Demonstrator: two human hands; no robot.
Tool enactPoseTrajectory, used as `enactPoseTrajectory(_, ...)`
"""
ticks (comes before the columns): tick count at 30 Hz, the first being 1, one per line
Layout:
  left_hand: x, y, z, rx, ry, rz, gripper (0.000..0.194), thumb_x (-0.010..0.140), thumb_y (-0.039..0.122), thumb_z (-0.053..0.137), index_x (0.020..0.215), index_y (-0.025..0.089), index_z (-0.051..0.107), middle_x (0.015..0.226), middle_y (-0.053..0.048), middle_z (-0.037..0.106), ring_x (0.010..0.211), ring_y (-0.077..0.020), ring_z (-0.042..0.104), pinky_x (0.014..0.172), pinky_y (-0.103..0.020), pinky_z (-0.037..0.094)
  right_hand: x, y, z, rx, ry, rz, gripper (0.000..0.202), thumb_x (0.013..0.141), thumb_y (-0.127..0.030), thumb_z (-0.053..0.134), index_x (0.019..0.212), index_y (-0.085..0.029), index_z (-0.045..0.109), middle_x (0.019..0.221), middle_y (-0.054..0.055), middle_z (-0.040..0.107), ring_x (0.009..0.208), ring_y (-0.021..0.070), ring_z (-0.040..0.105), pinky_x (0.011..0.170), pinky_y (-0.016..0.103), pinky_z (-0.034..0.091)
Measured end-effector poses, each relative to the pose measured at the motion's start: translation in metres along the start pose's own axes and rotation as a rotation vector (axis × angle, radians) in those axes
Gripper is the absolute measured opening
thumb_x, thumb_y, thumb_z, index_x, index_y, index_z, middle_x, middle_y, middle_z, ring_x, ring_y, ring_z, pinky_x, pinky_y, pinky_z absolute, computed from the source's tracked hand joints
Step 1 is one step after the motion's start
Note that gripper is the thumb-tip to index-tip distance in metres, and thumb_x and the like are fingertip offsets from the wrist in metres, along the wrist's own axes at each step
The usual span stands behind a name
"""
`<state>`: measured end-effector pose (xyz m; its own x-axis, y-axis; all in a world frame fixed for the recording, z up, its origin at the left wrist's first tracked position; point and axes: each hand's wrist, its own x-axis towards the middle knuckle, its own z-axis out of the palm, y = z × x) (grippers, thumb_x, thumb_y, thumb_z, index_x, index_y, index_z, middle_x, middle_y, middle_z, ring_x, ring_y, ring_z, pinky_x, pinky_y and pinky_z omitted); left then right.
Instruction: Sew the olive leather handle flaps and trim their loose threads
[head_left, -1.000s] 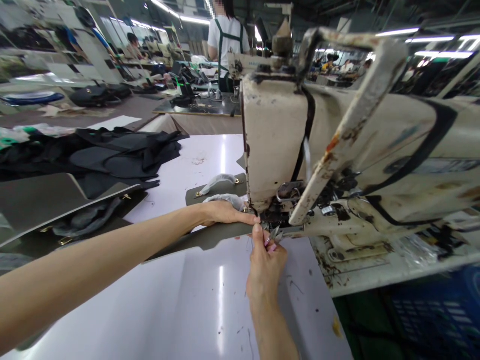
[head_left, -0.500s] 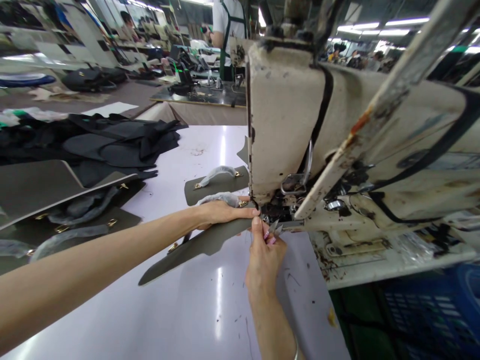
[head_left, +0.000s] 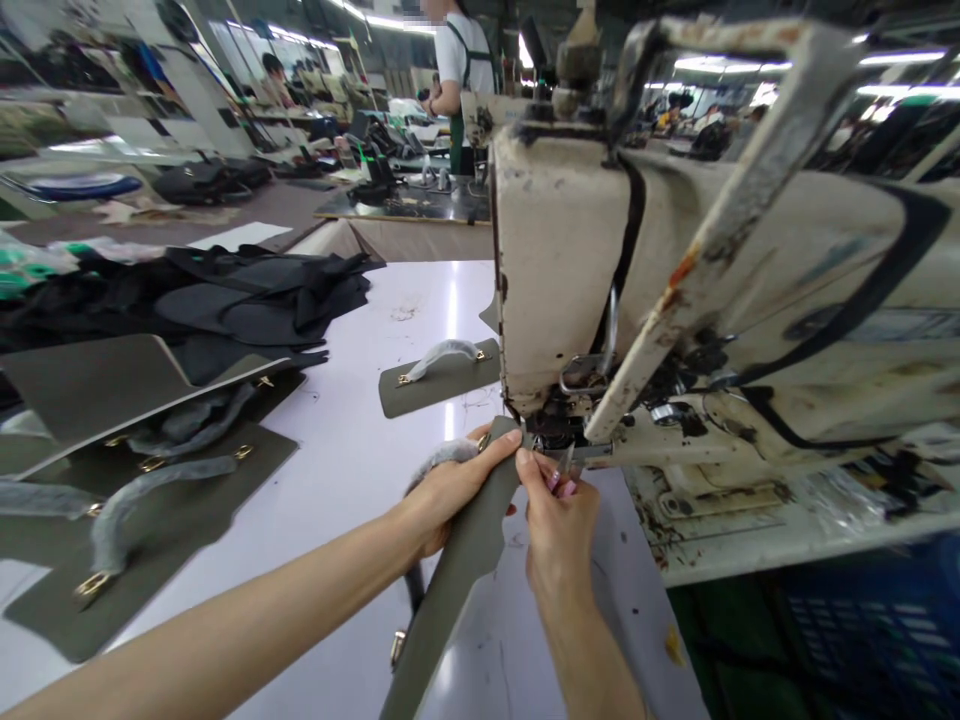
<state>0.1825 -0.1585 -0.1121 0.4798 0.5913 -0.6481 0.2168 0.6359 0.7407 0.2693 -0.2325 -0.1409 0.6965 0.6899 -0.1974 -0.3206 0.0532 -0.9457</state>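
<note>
A grey-green panel [head_left: 471, 570] reaches from the sewing machine's presser area [head_left: 551, 432] down toward the bottom of the view. My left hand [head_left: 450, 488] grips its upper part, thumb on top, with a plastic-wrapped handle [head_left: 439, 458] beside the fingers. My right hand [head_left: 559, 520] is closed around small pink-handled snips [head_left: 562, 482], whose blades point up. Its thumb and index finger are at the panel's right edge, close to the machine. The hand partly hides the snips.
The machine head [head_left: 555, 270] fills the right, with a rusty bar [head_left: 697, 250] slanting before it. Another handled panel [head_left: 442, 382] lies behind my left hand. More handled panels [head_left: 217, 500] and black pieces [head_left: 225, 300] are at left. A person [head_left: 457, 65] stands behind.
The panel has swung from lying out to the left to pointing down toward me. My left hand turned with it and my right hand shifted slightly right and down. The camera view moved a little.
</note>
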Motion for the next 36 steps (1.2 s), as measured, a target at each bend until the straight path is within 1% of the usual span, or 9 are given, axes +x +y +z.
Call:
enactPoseTrajectory(4, -0.009, -0.009, 0.018, -0.125, 0.057, 0.047, 0.068, 0.070, 0.064, 0.074, 0.128, 0.032, 0.056, 0.073, 0.001, 0.070, 0.060, -0.0190, 0.068, 0.050, -0.026, 0.054, 0.003, -0.001, -0.012, 0.012, -0.043, 0.070, 0.031, 0.076, -0.043, 0.075, 0.075, -0.012, 0.073, 0.059, 0.001, 0.062, 0.048, 0.0108, 0.049, 0.039, 0.020, 0.036)
enactPoseTrajectory(7, -0.014, -0.017, 0.031, -0.228, 0.104, 0.098, 0.065, 0.075, 0.061, 0.072, 0.130, 0.036, 0.050, 0.080, 0.002, 0.071, 0.057, -0.0162, 0.066, 0.052, -0.026, 0.055, 0.003, -0.010, -0.021, -0.012, -0.060, 0.105, 0.030, 0.072, -0.040, 0.079, 0.073, -0.010, 0.074, 0.053, -0.001, 0.057, 0.043, 0.0083, 0.044, 0.038, 0.019, 0.031)
enactPoseTrajectory(12, -0.014, -0.026, 0.048, -0.341, 0.161, 0.193, 0.053, 0.082, 0.054, 0.068, 0.129, 0.038, 0.050, 0.100, 0.003, 0.073, 0.074, -0.0157, 0.070, 0.064, -0.024, 0.057, 0.004, -0.023, -0.033, -0.036, -0.143, 0.111, 0.025, 0.071, -0.035, 0.079, 0.068, -0.011, 0.075, 0.055, 0.001, 0.062, 0.048, 0.0095, 0.049, 0.047, 0.021, 0.038)
enactPoseTrajectory(16, -0.014, -0.026, 0.057, -0.387, 0.216, 0.208, 0.051, 0.084, 0.049, 0.067, 0.131, 0.038, 0.049, 0.105, 0.003, 0.073, 0.083, -0.0162, 0.071, 0.069, -0.023, 0.056, 0.011, -0.025, -0.038, -0.112, -0.169, 0.078, 0.022, 0.069, -0.033, 0.080, 0.070, -0.011, 0.077, 0.062, 0.004, 0.067, 0.056, 0.0136, 0.056, 0.055, 0.025, 0.043)
enactPoseTrajectory(21, -0.012, -0.021, 0.063, -0.447, 0.281, 0.289, 0.047, 0.082, 0.045, 0.070, 0.126, 0.032, 0.057, 0.102, -0.001, 0.074, 0.082, -0.0166, 0.071, 0.070, -0.023, 0.055, 0.020, -0.029, -0.038, -0.209, -0.181, 0.019, 0.018, 0.069, -0.031, 0.079, 0.065, -0.013, 0.076, 0.057, 0.003, 0.066, 0.052, 0.0126, 0.054, 0.050, 0.023, 0.041)
enactPoseTrajectory(24, -0.009, -0.018, 0.063, -0.484, 0.287, 0.317, 0.048, 0.082, 0.040, 0.071, 0.127, 0.033, 0.058, 0.101, -0.001, 0.075, 0.083, -0.0162, 0.071, 0.071, -0.022, 0.055, 0.023, -0.033, -0.035, -0.230, -0.181, -0.030, 0.017, 0.068, -0.030, 0.078, 0.062, -0.015, 0.074, 0.058, 0.003, 0.067, 0.053, 0.0139, 0.057, 0.051, 0.023, 0.042)
enactPoseTrajectory(30, 0.005, -0.013, 0.057, -0.481, 0.327, 0.350, 0.055, 0.083, 0.035, 0.071, 0.135, 0.035, 0.053, 0.098, 0.001, 0.076, 0.075, -0.0139, 0.071, 0.072, -0.022, 0.056, 0.023, -0.034, -0.036, -0.230, -0.219, 0.015, 0.015, 0.068, -0.029, 0.078, 0.065, -0.015, 0.074, 0.060, 0.002, 0.068, 0.056, 0.0156, 0.060, 0.055, 0.025, 0.046)
enactPoseTrajectory(33, 0.002, -0.016, 0.058, -0.467, 0.293, 0.271, 0.052, 0.082, 0.042, 0.071, 0.131, 0.028, 0.059, 0.105, -0.004, 0.076, 0.085, -0.0180, 0.072, 0.076, -0.025, 0.057, 0.018, -0.032, -0.042, -0.246, -0.254, 0.059, 0.016, 0.070, -0.029, 0.077, 0.067, -0.014, 0.074, 0.060, 0.002, 0.067, 0.056, 0.0145, 0.058, 0.055, 0.025, 0.044)
enactPoseTrajectory(36, -0.024, -0.025, 0.063, -0.423, 0.195, 0.133, 0.051, 0.083, 0.049, 0.068, 0.124, 0.019, 0.067, 0.119, -0.011, 0.072, 0.107, -0.0255, 0.068, 0.087, -0.031, 0.056, 0.011, -0.032, -0.047, -0.248, -0.251, 0.079, 0.017, 0.070, -0.030, 0.077, 0.064, -0.014, 0.072, 0.059, 0.001, 0.065, 0.057, 0.0138, 0.056, 0.055, 0.024, 0.042)
